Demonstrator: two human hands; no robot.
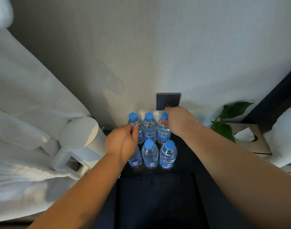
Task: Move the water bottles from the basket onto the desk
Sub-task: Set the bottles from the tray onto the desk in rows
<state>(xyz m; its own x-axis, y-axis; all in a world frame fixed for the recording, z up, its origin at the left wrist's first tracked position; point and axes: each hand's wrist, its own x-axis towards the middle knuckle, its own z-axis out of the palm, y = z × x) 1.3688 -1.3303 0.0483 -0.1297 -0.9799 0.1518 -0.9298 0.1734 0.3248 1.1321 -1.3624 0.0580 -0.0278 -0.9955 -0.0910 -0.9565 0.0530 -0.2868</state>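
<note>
Several clear water bottles with blue caps stand upright in two rows of three on the dark desk (187,156), against the wall. My left hand (121,141) pinches the neck of the back-left bottle (132,117) and hides the top of the front-left bottle (135,158). My right hand (177,121) is closed around the neck of the back-right bottle (163,138), just under its cap. The back-middle bottle (149,128), front-middle bottle (149,154) and front-right bottle (168,154) stand untouched. Below the desk's front edge lies a dark open rectangular container (158,195), possibly the basket; its inside is too dark to read.
A white kettle (82,138) stands just left of the bottles, beside white fabric (25,96). A black wall socket (168,100) sits right behind the back row. To the right are a green plant (227,119) and a tissue box (250,139).
</note>
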